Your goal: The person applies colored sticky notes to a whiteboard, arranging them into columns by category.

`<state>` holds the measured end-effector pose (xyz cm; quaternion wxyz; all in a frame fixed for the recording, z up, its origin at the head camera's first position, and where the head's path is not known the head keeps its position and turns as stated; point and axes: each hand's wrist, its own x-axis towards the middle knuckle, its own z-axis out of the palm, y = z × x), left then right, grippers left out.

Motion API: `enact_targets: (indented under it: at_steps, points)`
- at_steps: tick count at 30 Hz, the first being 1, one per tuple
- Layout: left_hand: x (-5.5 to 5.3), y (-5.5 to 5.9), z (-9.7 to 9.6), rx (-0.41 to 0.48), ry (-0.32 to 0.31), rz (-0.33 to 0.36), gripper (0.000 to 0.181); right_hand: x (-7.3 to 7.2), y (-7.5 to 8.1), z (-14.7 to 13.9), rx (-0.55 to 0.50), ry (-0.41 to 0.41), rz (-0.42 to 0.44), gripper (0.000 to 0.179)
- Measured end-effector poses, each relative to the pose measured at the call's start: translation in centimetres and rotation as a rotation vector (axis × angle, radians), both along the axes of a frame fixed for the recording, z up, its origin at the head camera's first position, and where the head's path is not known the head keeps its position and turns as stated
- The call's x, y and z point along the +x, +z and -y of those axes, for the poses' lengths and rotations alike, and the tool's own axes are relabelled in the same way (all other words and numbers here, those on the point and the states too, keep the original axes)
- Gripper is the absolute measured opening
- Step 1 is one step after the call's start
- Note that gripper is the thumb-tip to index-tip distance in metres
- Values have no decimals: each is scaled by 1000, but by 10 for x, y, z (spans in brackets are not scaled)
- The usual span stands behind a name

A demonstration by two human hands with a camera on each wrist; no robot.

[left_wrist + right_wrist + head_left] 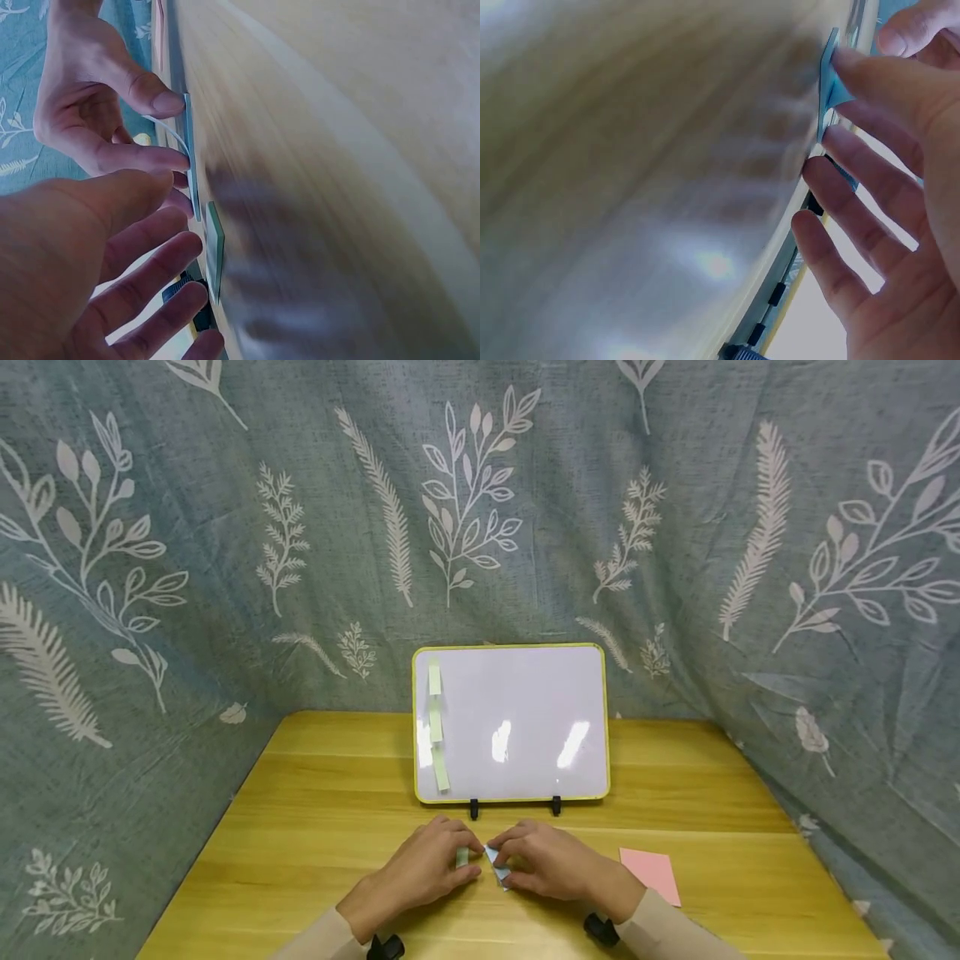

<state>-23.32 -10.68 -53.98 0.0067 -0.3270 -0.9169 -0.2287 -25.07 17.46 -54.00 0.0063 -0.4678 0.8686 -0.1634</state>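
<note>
A small pad of blue sticky notes (495, 862) lies on the table between my hands. My right hand (551, 860) pinches it, thumb at the near end and fingers farther along. In the left wrist view a blue sheet bends up off the pad under those fingers. My left hand (435, 860) hovers just left of the pad with its fingers loosely bent, holding nothing. Beneath that hand lies a narrow pad of pale green sticky notes (215, 251), partly hidden in the head view.
A whiteboard (517, 718) with a yellow frame stands behind the hands on black feet (474, 810). Three green sticky strips (437, 724) run down its left side. A pink square note (652, 875) lies right of my right hand. Patterned cloth (480, 568) surrounds the table.
</note>
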Motion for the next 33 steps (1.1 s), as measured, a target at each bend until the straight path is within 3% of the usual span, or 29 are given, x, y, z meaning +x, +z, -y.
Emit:
enact_targets:
  at_steps: [7, 16, 22, 30, 33]
  points:
    - [-1, 0, -1, 4, 12, 4, 23, 3, 2, 4, 17, -58, 16, 24]
    - [-3, -3, -8, -4, 26, -24, 25, 4, -3, 2, -59, -77, -63, 22]
    - [-6, -6, -13, -10, 34, -27, 25, -1, -4, 3, -117, -100, 24, 30]
    - [-7, -5, -25, -2, 103, -49, 34, -9, -4, 5, -194, -173, 140, 2]
    - [-6, -5, -33, -9, 142, -61, 43, -10, -5, 7, -228, -221, 179, 5]
